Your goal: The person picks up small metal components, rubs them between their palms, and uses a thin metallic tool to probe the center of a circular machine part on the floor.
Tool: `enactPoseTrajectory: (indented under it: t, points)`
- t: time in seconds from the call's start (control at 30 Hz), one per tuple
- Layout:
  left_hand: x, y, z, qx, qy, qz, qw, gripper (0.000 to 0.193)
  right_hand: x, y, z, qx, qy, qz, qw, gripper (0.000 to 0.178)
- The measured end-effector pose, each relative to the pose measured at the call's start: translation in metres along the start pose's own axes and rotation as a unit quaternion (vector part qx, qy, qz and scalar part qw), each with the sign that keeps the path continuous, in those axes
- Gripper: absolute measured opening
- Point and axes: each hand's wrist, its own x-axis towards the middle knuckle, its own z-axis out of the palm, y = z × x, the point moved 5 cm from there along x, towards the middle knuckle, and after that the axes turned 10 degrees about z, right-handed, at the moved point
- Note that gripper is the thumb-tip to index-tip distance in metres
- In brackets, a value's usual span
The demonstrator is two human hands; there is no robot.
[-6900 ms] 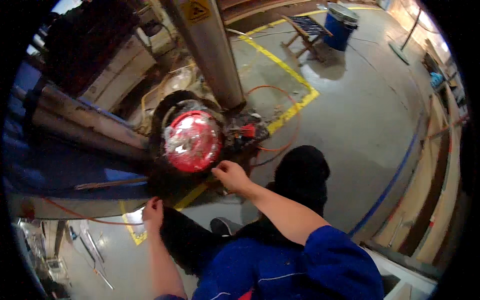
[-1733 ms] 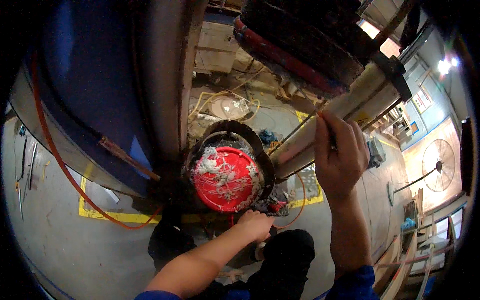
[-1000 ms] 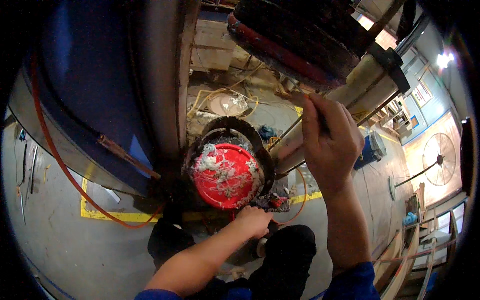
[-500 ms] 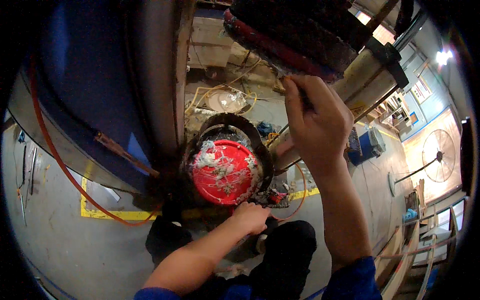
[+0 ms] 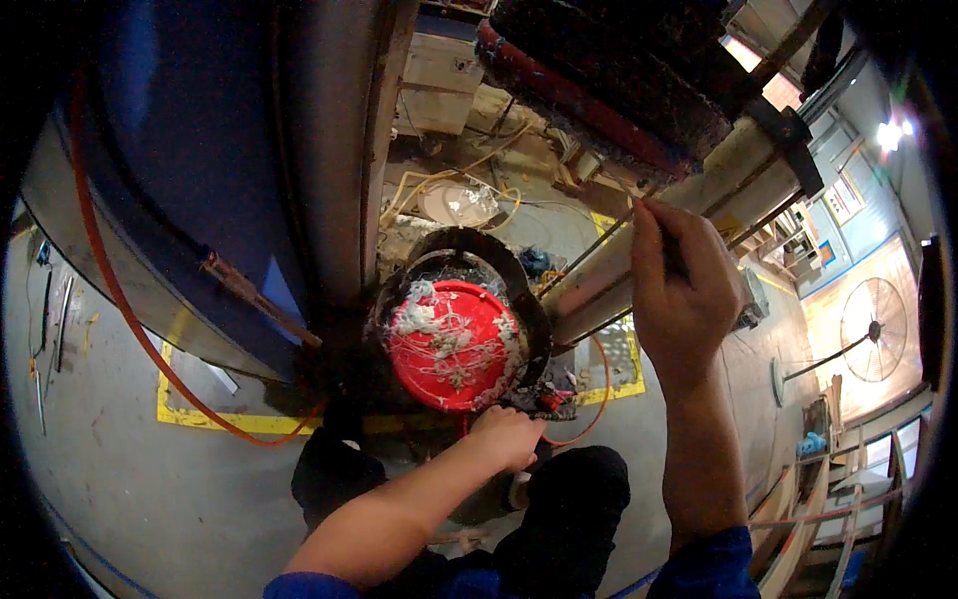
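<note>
My right hand is raised at the right, thumb and forefinger pinched together. Whatever is between them is too small to make out. Just above those fingertips hangs a dark, rough machine head with a dirty red rim. Lower down, my left hand is closed beside the near edge of a red round disc; what it grips is hidden. White stringy scraps cover part of the disc, which lies inside a dark, crusted metal ring.
A large blue panel rises at the left, with an orange hose curving past it. Yellow tape marks the grey floor. Behind the ring lie a whitish round piece and yellow tubing. A standing fan is far right.
My right hand has moved right and slightly down, drawing away from the red rim with its fingers still pinched. My left hand stays by the disc. The whole view has shifted a little.
</note>
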Motion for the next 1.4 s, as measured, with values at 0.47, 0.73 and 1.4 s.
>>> enactPoseTrajectory:
  t: [0.47,0.73,1.4]
  points:
    - [0.002,-0.005,0.005,-0.008,0.004,-0.008,1.000,0.050,0.013,-0.005,0.012,0.027,-0.017,0.053,0.998,0.008]
    - [-0.002,-0.009,0.002,-0.006,0.013,-0.020,1.000,0.048,0.011,-0.004,0.012,0.023,-0.012,0.068,0.997,0.009]
    - [-0.005,-0.005,0.003,-0.013,-0.004,-0.016,1.000,0.048,0.008,-0.002,0.005,0.024,-0.021,0.090,0.995,0.009]
